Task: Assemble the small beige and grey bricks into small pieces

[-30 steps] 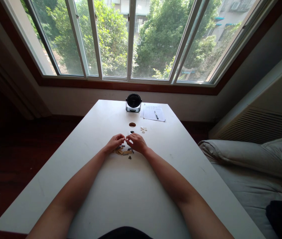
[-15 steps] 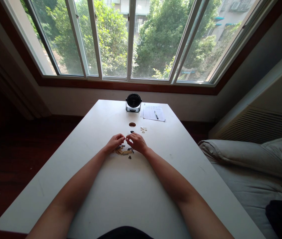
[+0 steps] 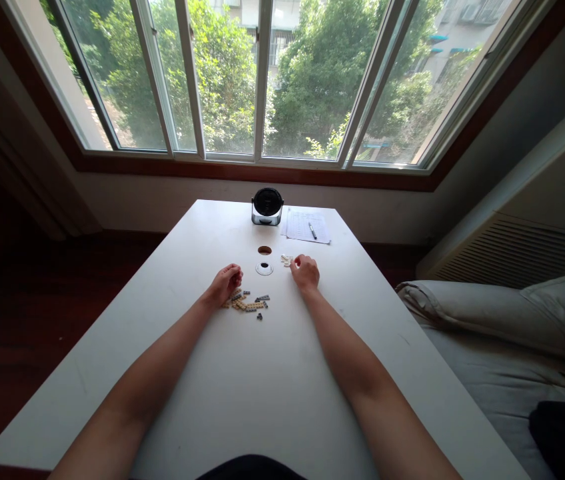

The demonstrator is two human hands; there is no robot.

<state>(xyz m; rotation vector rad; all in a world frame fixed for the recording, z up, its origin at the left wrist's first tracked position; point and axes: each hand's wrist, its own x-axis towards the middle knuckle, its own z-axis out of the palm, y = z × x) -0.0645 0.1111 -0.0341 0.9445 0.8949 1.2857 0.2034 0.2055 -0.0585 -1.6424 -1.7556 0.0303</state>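
White bench (image 3: pixel 257 373) from the head view: tan and grey plastic bricks (image 3: pixel 245 302) lie just beside the left hand (image 3: pixel 225 285), grip curled, contents hidden. Right hand (image 3: pixel 305 272) curls touching small beige bricks (image 3: pixel 287 261), hold unclear.

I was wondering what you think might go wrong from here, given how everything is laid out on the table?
The left hand sits right beside the loose tan and grey plastic bricks, so a careless movement might scatter them. The right hand is over the small cream pieces, and these might get knocked. The round brown spot, if it is a hole, might swallow a dropped piece.
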